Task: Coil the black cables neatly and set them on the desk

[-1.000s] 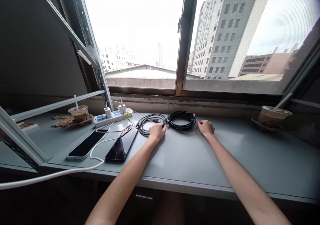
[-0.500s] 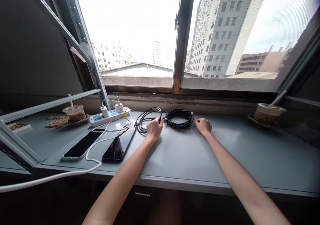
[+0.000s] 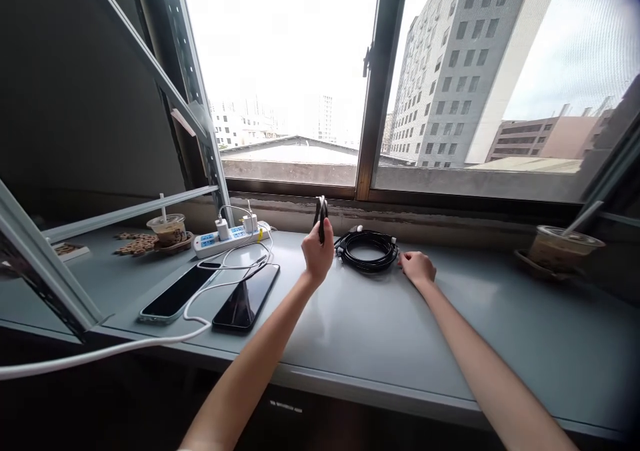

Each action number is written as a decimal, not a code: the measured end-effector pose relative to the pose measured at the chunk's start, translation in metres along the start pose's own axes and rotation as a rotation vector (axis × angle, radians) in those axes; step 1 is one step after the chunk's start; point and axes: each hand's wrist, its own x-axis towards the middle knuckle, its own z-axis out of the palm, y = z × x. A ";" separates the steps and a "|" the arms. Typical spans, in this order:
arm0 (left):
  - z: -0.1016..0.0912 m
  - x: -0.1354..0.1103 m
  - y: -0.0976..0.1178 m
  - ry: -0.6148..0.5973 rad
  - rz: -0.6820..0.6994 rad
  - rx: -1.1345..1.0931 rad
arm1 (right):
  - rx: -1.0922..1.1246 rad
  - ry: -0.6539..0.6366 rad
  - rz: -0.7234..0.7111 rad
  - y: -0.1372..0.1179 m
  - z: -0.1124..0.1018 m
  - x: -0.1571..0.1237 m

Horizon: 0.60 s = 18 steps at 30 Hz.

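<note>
Raised above the table, my left hand (image 3: 319, 254) is closed around a coil of black cable (image 3: 321, 219). That coil is turned edge-on, so its loops look narrow. A larger coil of black cable (image 3: 367, 264) with light-coloured connectors lies flat on the table, between my two hands. At this coil's right edge, my right hand (image 3: 417, 266) rests on the tabletop with its fingers curled. Its fingertips are partly hidden, and I cannot tell whether they pinch anything there.
Two phones (image 3: 247, 299) lie on the grey table (image 3: 350, 344) at left, crossed by a white charging cable (image 3: 197, 299). Behind them is a power strip (image 3: 233, 239) with chargers. Drink cups stand at left (image 3: 167, 227) and right (image 3: 565, 247). Metal shelf framing (image 3: 50, 264) borders the left.
My left hand has lifted its coil of black cable off the table and turned it edge-on. The right hand stays beside the larger coil. The view has shifted slightly.
</note>
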 end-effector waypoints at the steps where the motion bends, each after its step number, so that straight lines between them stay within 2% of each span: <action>1: -0.002 0.002 0.009 0.014 0.043 -0.110 | 0.009 0.006 0.002 0.000 0.000 0.001; 3: -0.007 0.008 0.034 0.045 0.087 -0.375 | 0.027 0.016 0.008 0.000 -0.001 0.002; 6: -0.016 0.023 0.081 0.047 -0.044 -0.828 | 0.054 0.026 0.014 0.000 -0.002 0.003; 9: -0.030 0.043 0.125 -0.082 -0.193 -1.119 | 0.077 0.027 0.005 -0.001 -0.002 0.002; 11: -0.041 0.053 0.147 -0.253 -0.226 -1.205 | 0.097 0.023 0.000 -0.001 -0.002 0.002; 14: -0.052 0.060 0.161 -0.487 -0.182 -1.280 | 0.143 0.028 0.004 -0.002 -0.001 0.003; 18: -0.049 0.064 0.154 -0.576 -0.092 -1.225 | 0.257 0.074 0.045 -0.002 -0.002 0.005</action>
